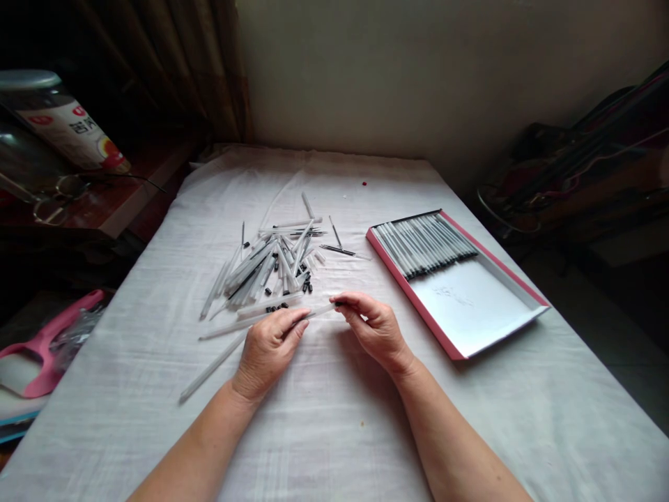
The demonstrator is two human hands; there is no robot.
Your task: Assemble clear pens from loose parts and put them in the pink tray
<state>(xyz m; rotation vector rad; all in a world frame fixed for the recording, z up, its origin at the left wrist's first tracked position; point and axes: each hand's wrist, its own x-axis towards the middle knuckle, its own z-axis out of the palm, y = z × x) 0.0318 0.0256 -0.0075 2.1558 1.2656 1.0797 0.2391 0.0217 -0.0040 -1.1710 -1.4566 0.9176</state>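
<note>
Pen (320, 312) sits between both hands above the cloth (324, 425): left hand (272, 346) pinching the barrel, right hand (373, 328) gripping its dark end. Looks partway: finished row (426, 244) fills box's (486, 314) far part; loose tubes (213, 367), refills (337, 249), caps (268, 291) remain.

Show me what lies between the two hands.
In the head view, a translucent tube bridges the left hand and right hand, with a dark piece at its right end.

l hand (270, 348) & r hand (376, 329) apart, fingers (351, 298) pinched
</note>
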